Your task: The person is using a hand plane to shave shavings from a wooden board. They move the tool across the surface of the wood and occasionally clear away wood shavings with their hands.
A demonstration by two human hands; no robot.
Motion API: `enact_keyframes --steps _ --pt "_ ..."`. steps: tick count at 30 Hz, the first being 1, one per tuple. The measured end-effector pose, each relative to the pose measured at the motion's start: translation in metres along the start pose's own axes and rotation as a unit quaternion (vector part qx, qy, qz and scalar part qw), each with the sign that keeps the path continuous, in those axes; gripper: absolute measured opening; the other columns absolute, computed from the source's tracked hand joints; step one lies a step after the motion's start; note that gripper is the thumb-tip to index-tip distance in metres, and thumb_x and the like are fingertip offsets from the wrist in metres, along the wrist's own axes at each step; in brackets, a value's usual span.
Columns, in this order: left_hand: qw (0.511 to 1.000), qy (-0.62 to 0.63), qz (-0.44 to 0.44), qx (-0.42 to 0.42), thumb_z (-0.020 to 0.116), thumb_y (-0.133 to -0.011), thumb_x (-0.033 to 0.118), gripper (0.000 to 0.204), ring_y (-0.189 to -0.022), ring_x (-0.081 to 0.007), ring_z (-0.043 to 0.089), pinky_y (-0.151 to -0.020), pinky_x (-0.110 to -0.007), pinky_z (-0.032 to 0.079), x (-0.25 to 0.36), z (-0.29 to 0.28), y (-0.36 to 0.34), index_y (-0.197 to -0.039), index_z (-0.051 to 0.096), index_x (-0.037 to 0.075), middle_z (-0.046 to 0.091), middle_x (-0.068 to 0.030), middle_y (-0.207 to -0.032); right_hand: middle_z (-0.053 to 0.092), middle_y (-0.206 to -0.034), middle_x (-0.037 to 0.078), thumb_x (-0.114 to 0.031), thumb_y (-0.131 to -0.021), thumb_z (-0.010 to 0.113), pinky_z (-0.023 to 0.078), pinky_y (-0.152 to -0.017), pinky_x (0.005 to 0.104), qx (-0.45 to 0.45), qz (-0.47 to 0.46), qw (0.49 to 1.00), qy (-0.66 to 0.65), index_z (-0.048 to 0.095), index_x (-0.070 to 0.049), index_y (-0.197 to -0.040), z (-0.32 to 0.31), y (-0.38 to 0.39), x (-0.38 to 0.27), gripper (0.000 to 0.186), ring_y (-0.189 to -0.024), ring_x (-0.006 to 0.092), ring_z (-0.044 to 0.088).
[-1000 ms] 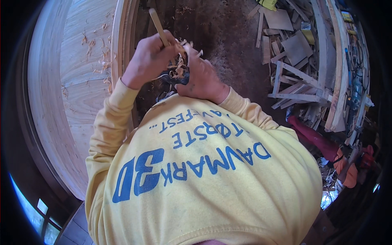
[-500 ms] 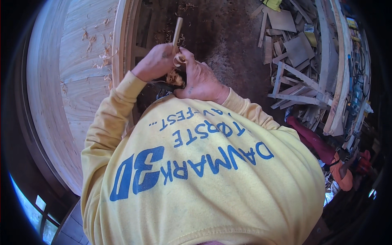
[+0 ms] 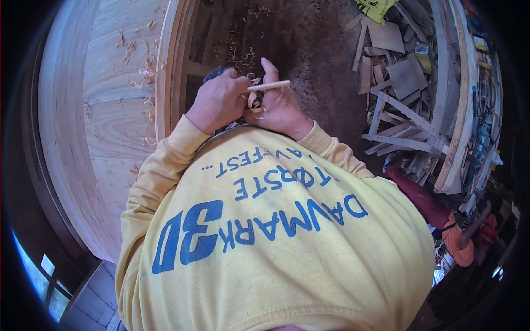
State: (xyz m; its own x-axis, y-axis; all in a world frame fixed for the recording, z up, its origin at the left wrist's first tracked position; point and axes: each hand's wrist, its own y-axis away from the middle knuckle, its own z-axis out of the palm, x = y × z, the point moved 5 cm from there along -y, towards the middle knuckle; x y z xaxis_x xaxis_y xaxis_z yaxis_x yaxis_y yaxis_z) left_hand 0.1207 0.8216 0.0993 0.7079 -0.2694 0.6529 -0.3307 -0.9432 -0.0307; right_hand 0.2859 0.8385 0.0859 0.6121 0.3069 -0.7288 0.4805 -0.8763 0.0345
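In front of my belly, my left hand [image 3: 220, 99] is closed, its fingertips at one end of a thin pale wooden stick [image 3: 270, 86]. The stick points right, across the front of my right hand [image 3: 282, 110]. One finger of that right hand stretches away from me; the hand looks open, though its lower fingers are partly hidden. Curled wood shavings [image 3: 255, 103] sit between the two hands, against the right palm. Beyond my left knuckles shows a dark blue thing [image 3: 213, 74], mostly covered by the hand; I cannot make out what it is.
At left lies a large pale wooden panel [image 3: 118, 99] with shavings scattered on it. More shavings [image 3: 240, 58] litter the dark floor ahead. Wood offcuts [image 3: 406, 71] are heaped at right, beside a small wooden frame [image 3: 406, 129]. Another person [image 3: 458, 240] is at the lower right.
The stick has swung from upright to lying across toward the right. My left hand has shifted right and nearer me. My right hand's finger has straightened, and the shavings sit farther right.
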Motion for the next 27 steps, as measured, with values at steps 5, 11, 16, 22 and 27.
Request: enact_keyframes --steps 5,11,16,22,27 --pt "0.990 0.139 0.006 0.020 0.068 -0.091 0.004 0.005 -0.071 -0.0332 0.069 -0.067 -0.044 0.056 -0.004 0.005 -0.003 -0.094 0.072 0.003 0.073 -0.0148 -0.085 0.071 -0.109 0.023 -0.035 -0.071 0.092 0.061 -0.088 0.0474 -0.035 -0.011 0.999 -0.013 0.017 0.006 -0.162 0.002 0.003 0.005 0.126 -0.097 0.0402 0.076" --pt "0.762 0.590 -0.237 0.119 0.071 -0.105 0.018 0.009 -0.060 -0.0033 0.052 -0.051 -0.021 0.040 -0.020 -0.038 0.000 -0.108 0.070 0.009 0.065 0.0036 -0.084 0.070 -0.107 0.016 -0.027 -0.074 0.093 0.059 -0.083 0.0373 -0.023 0.124 0.982 -0.139 0.024 0.007 -0.161 0.006 0.006 0.048 0.116 -0.092 0.0252 0.073" --pt "0.885 0.367 -0.098 0.270 0.073 -0.103 0.009 0.011 -0.079 -0.0057 0.058 -0.069 -0.022 0.050 -0.032 -0.025 0.003 -0.109 0.066 0.003 0.063 0.0002 -0.093 0.072 -0.098 0.007 -0.032 -0.088 0.080 0.059 -0.073 0.0298 -0.059 0.277 0.753 -0.595 0.059 0.005 -0.132 0.014 0.011 0.074 0.061 -0.081 0.0139 0.069" --pt "0.956 0.208 -0.037 0.202 0.081 -0.097 0.013 0.028 -0.085 -0.0200 0.069 -0.075 -0.035 0.055 0.017 0.006 -0.025 -0.115 0.063 0.001 0.067 -0.0101 -0.094 0.073 -0.101 0.006 -0.035 -0.096 0.071 0.058 -0.080 0.0273 -0.070 0.228 0.683 -0.690 0.068 -0.001 -0.120 0.011 0.002 0.058 0.041 -0.086 0.0119 0.070" --pt "0.972 0.167 0.004 0.165 0.072 -0.103 0.010 0.016 -0.083 -0.0203 0.070 -0.071 -0.035 0.055 0.019 0.004 -0.042 -0.115 0.067 0.001 0.069 -0.0122 -0.093 0.075 -0.106 0.008 -0.033 -0.099 0.067 0.058 -0.082 0.0301 -0.062 0.260 0.623 -0.735 0.070 -0.002 -0.122 0.004 0.004 0.050 0.039 -0.090 0.0147 0.071"
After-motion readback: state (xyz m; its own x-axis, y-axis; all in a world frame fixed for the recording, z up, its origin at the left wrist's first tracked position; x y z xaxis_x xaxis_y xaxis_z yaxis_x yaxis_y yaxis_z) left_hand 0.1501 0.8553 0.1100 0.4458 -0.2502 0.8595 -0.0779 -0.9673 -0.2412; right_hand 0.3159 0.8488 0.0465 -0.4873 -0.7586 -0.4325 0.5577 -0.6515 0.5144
